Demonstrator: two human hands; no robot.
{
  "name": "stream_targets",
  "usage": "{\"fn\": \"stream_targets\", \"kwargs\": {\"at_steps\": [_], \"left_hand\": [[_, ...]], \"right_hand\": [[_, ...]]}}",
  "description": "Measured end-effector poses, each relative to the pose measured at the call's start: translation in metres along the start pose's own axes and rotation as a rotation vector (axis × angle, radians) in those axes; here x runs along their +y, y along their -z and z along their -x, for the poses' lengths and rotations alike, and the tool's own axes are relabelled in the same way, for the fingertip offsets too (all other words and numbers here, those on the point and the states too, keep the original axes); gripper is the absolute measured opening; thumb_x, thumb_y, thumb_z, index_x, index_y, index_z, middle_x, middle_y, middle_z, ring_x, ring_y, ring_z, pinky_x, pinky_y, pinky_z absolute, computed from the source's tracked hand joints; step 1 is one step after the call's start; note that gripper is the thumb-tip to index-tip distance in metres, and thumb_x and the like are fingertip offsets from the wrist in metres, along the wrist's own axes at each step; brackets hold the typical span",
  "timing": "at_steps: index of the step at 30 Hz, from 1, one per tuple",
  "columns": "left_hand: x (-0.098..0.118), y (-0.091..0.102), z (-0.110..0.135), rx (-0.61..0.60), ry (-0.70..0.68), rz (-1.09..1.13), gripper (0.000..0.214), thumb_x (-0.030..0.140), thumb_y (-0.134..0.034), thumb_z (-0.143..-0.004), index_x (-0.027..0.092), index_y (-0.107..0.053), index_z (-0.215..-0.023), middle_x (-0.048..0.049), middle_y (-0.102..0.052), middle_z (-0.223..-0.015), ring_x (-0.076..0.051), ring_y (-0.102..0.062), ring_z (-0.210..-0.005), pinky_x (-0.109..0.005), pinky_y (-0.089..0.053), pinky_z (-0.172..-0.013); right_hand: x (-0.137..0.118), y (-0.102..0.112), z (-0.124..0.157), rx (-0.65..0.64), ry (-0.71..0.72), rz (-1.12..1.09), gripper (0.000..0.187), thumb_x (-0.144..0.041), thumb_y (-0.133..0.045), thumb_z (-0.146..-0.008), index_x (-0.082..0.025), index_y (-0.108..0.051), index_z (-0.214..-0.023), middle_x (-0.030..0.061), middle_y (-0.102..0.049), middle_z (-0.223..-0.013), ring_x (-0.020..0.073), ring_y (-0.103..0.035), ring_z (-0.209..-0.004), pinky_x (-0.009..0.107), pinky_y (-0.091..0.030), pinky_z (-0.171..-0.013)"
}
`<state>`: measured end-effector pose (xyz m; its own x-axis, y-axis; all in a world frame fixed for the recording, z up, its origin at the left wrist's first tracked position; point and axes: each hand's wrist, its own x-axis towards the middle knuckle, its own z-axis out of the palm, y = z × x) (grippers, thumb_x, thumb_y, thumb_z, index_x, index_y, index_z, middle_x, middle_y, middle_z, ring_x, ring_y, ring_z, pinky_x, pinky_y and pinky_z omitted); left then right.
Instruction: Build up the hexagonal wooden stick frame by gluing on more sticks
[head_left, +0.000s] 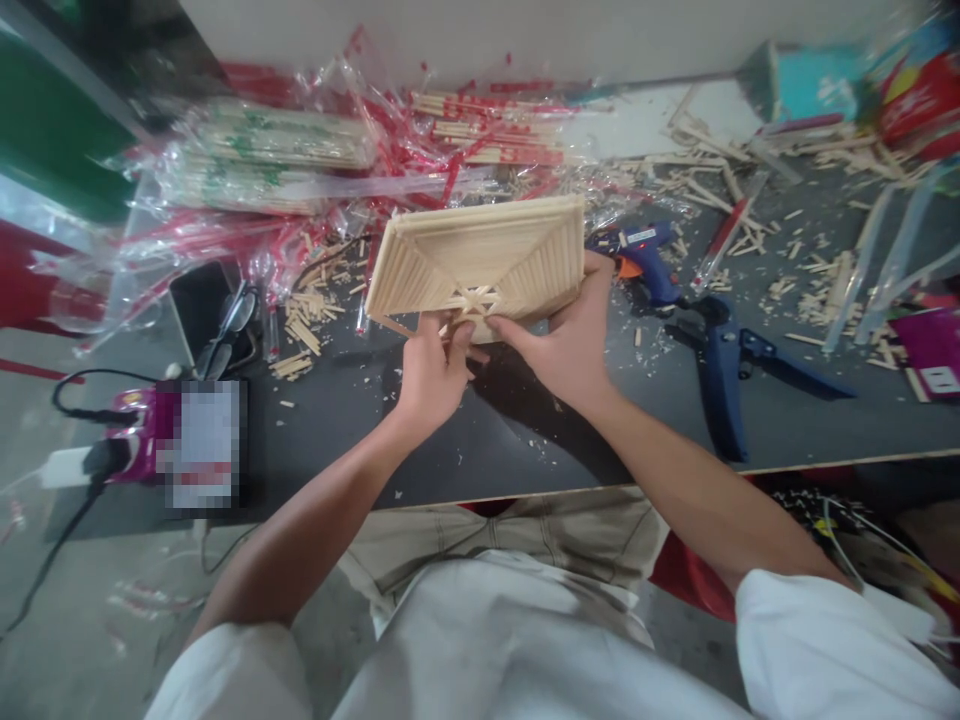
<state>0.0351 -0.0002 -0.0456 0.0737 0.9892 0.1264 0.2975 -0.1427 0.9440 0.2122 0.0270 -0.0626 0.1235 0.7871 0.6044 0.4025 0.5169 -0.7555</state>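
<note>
Both hands hold up a flat rectangular panel of glued wooden sticks [480,260] above the dark tabletop [525,430]. The panel shows diagonal ribs and a small star of crossed sticks near its lower edge. My left hand [431,370] pinches the lower edge at that star, fingers closed on the sticks. My right hand [570,335] grips the panel's lower right edge, thumb on the front and fingers behind.
A blue glue gun [645,255] and blue cutters [724,360] lie to the right. Loose stick offcuts [810,270] litter the table. Plastic packs of sticks [285,150] are piled at the back. A phone [199,305] and a pink device [142,435] sit at left.
</note>
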Motion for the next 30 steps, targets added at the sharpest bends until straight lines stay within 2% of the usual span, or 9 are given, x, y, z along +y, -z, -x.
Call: {"fn": "stream_targets", "kwargs": {"at_steps": [7, 11, 14, 16, 18, 21, 23, 26, 30], "left_hand": [[0.004, 0.008, 0.001, 0.105, -0.149, -0.453, 0.031, 0.047, -0.060, -0.103, 0.021, -0.054, -0.120, -0.0093, -0.076, -0.114, -0.018, -0.075, -0.077, -0.032, -0.058, -0.070], [0.008, 0.010, 0.003, 0.102, -0.286, -0.570, 0.058, 0.061, -0.072, -0.092, 0.020, -0.057, -0.131, -0.0139, -0.073, -0.126, -0.025, -0.073, -0.103, -0.033, -0.059, -0.079], [0.009, 0.009, 0.003, 0.021, -0.404, -0.593, 0.079, 0.070, -0.077, -0.082, 0.018, -0.055, -0.138, -0.0178, -0.068, -0.136, -0.032, -0.065, -0.124, -0.040, -0.058, -0.096], [0.009, 0.008, 0.003, -0.047, -0.465, -0.615, 0.086, 0.066, -0.081, -0.079, 0.017, -0.052, -0.144, -0.0190, -0.065, -0.142, -0.036, -0.060, -0.129, -0.048, -0.054, -0.106], [0.007, 0.007, 0.003, -0.079, -0.483, -0.662, 0.080, 0.046, -0.082, -0.081, 0.015, -0.049, -0.147, -0.0206, -0.063, -0.145, -0.037, -0.058, -0.133, -0.053, -0.050, -0.111], [0.004, 0.011, 0.004, -0.068, -0.459, -0.714, 0.076, 0.010, -0.069, -0.076, 0.012, -0.049, -0.149, -0.0222, -0.065, -0.143, -0.037, -0.061, -0.132, -0.053, -0.052, -0.109], [0.003, 0.017, 0.004, -0.064, -0.454, -0.686, 0.081, 0.001, -0.062, -0.070, 0.012, -0.049, -0.149, -0.0207, -0.067, -0.142, -0.035, -0.066, -0.127, -0.050, -0.056, -0.105], [0.004, 0.026, 0.004, -0.012, -0.435, -0.571, 0.073, 0.003, -0.060, -0.073, 0.019, -0.057, -0.144, -0.0136, -0.072, -0.137, -0.030, -0.073, -0.116, -0.041, -0.061, -0.093], [0.013, 0.023, 0.000, 0.175, -0.288, -0.223, 0.024, 0.027, -0.061, -0.098, 0.020, -0.072, -0.117, -0.0052, -0.082, -0.094, -0.018, -0.076, -0.077, -0.029, -0.061, -0.071]], "right_hand": [[0.000, 0.010, -0.002, -0.017, -0.132, 0.029, 0.064, -0.048, -0.088, -0.074, -0.027, -0.045, -0.117, 0.0043, -0.060, -0.111, 0.0271, -0.067, -0.108, 0.053, -0.062, -0.095], [-0.003, 0.015, -0.006, 0.012, -0.181, -0.021, 0.056, -0.053, -0.088, -0.076, -0.027, -0.050, -0.107, 0.0030, -0.067, -0.099, 0.0231, -0.069, -0.090, 0.048, -0.063, -0.084], [0.001, 0.013, -0.007, 0.025, -0.269, -0.143, 0.047, -0.057, -0.081, -0.083, -0.026, -0.053, -0.105, 0.0051, -0.070, -0.100, 0.0218, -0.070, -0.088, 0.043, -0.063, -0.081], [0.004, 0.011, -0.006, 0.053, -0.337, -0.243, 0.047, -0.060, -0.079, -0.084, -0.026, -0.055, -0.105, 0.0051, -0.071, -0.100, 0.0211, -0.071, -0.088, 0.041, -0.063, -0.080], [0.006, 0.008, -0.005, 0.061, -0.388, -0.326, 0.049, -0.064, -0.078, -0.084, -0.026, -0.055, -0.105, 0.0043, -0.071, -0.100, 0.0207, -0.071, -0.088, 0.040, -0.063, -0.079], [0.000, 0.007, -0.006, 0.006, -0.395, -0.383, 0.050, -0.069, -0.073, -0.086, -0.028, -0.052, -0.107, 0.0028, -0.067, -0.097, 0.0203, -0.071, -0.086, 0.039, -0.062, -0.076], [-0.010, 0.009, -0.009, -0.066, -0.378, -0.423, 0.050, -0.073, -0.067, -0.088, -0.029, -0.050, -0.106, 0.0020, -0.065, -0.094, 0.0193, -0.069, -0.083, 0.037, -0.061, -0.071], [-0.026, 0.012, -0.012, -0.162, -0.362, -0.540, 0.050, -0.075, -0.065, -0.089, -0.029, -0.049, -0.102, 0.0013, -0.063, -0.092, 0.0161, -0.066, -0.074, 0.032, -0.058, -0.062], [-0.040, 0.013, -0.013, -0.189, -0.339, -0.543, 0.044, -0.067, -0.071, -0.089, -0.028, -0.054, -0.101, 0.0000, -0.061, -0.091, 0.0123, -0.064, -0.070, 0.027, -0.054, -0.055]]}}
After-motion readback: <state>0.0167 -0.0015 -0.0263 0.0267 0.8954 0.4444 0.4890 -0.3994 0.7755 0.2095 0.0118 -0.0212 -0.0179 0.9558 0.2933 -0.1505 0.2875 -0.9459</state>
